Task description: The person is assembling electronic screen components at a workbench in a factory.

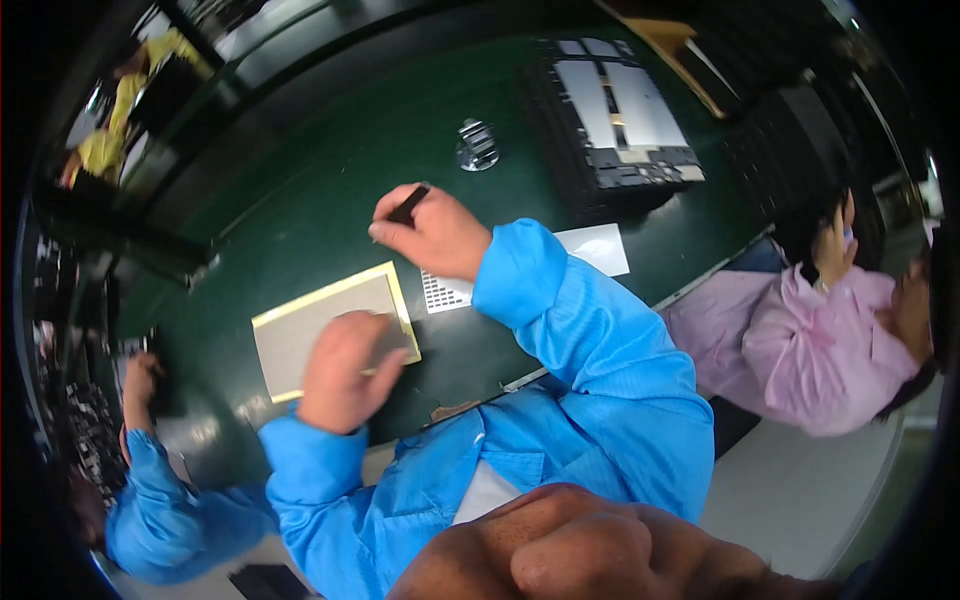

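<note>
My right hand (437,232) is closed round a slim black hand tool (408,206), whose kind I cannot make out. It is above the green table, just beyond a white sheet with rows of small black pieces (444,292); my arm hides part of that sheet. My left hand (345,370) hovers over or rests on a grey sheet with a yellow border (310,335); which of the two I cannot tell. Motion blurs this hand, but its thumb stands apart from its fingers, and I see nothing between them.
A tall stack of black trays with silver and dark flat parts (630,110) stands at the far right. Beyond my right hand is a small shiny metal object (477,145). A plain white sheet (600,248) lies by my right sleeve. Co-workers in pink (810,350) and blue (165,515) sit either side.
</note>
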`<move>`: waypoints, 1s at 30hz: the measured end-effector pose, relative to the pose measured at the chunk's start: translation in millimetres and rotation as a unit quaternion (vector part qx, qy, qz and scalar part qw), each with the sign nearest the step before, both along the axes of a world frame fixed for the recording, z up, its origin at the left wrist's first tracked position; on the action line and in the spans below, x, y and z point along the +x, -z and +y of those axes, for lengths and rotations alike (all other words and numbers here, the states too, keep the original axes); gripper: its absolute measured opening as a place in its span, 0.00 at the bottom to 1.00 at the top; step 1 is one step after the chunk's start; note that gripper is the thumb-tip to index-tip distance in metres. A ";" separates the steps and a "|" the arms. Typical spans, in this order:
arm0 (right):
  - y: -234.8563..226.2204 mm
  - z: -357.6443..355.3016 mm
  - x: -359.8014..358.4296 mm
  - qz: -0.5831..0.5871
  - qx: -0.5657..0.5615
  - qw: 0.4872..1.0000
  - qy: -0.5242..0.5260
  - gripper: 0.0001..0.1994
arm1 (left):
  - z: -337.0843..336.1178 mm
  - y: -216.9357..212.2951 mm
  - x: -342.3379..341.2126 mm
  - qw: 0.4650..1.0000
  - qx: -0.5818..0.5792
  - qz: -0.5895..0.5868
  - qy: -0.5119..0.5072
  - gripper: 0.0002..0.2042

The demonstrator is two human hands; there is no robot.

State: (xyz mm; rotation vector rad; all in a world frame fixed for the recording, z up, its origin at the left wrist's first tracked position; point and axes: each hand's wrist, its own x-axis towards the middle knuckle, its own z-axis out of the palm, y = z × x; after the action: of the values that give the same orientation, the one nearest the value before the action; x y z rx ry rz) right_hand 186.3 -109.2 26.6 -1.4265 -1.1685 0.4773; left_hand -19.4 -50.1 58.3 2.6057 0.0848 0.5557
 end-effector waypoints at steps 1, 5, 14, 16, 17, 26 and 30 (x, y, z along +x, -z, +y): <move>-4.9 -6.3 -7.0 -0.022 0.039 0.999 0.025 0.09 | -6.1 12.6 15.7 1.000 -0.010 -0.003 0.025 0.19; -48.6 -81.4 0.8 -0.355 0.117 0.927 0.006 0.08 | -11.7 36.9 35.1 0.992 0.019 0.041 0.116 0.17; -6.7 -191.5 126.6 -0.039 0.343 0.792 0.503 0.07 | -11.2 37.1 33.4 0.996 -0.017 0.007 0.082 0.17; 27.6 -200.3 144.6 0.061 0.248 0.815 0.520 0.09 | -13.7 35.1 37.9 0.996 -0.028 -0.006 0.083 0.17; 28.4 -196.4 146.9 0.131 0.248 0.819 0.501 0.10 | -17.7 27.5 38.8 0.994 -0.064 0.026 0.082 0.17; 15.0 -193.3 140.1 0.134 0.214 0.845 0.471 0.10 | -53.1 -16.6 130.3 0.925 -0.365 0.083 0.062 0.25; 19.1 -192.9 139.5 0.098 0.207 0.848 0.478 0.10 | -68.5 5.9 202.8 0.922 -0.380 0.067 -0.025 0.34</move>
State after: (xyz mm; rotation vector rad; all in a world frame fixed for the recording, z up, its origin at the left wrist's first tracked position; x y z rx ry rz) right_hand 325.8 -302.1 7.5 -1.3403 -0.2548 -0.3214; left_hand 183.3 -118.6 52.4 1.8758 0.3393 0.2748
